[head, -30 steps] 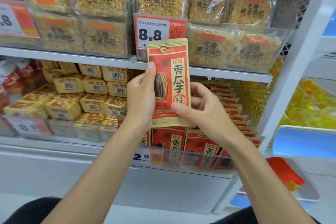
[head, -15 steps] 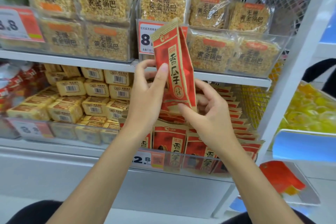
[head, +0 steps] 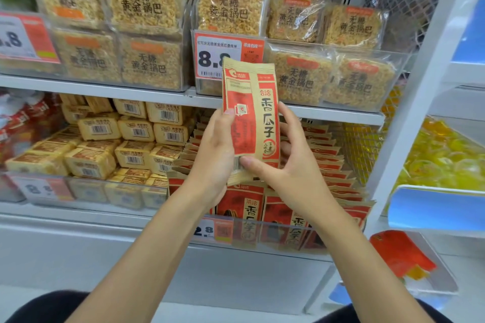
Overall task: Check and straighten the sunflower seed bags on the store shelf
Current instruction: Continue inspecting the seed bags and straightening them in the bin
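Observation:
A red and tan sunflower seed bag point(head: 252, 113) is held upright in front of the shelf, its printed back side with a barcode turned toward me. My left hand point(head: 214, 155) grips its left edge, thumb on the panel. My right hand point(head: 286, 165) grips its right edge and lower corner. Below and behind it, several more sunflower seed bags point(head: 325, 162) stand in rows in a clear-fronted bin point(head: 262, 233), some leaning.
Yellow boxed snacks point(head: 105, 152) fill the bin to the left. Rice-crust packs point(head: 147, 57) sit on the upper shelf behind an 8.8 price tag point(head: 210, 60). A white upright post point(head: 420, 86) bounds the right; yellow candies point(head: 446, 157) and a red packet point(head: 401, 252) lie beyond.
The bag was front-facing, then turned edge-on, and now shows its back. Both hands rotated it while keeping hold of it.

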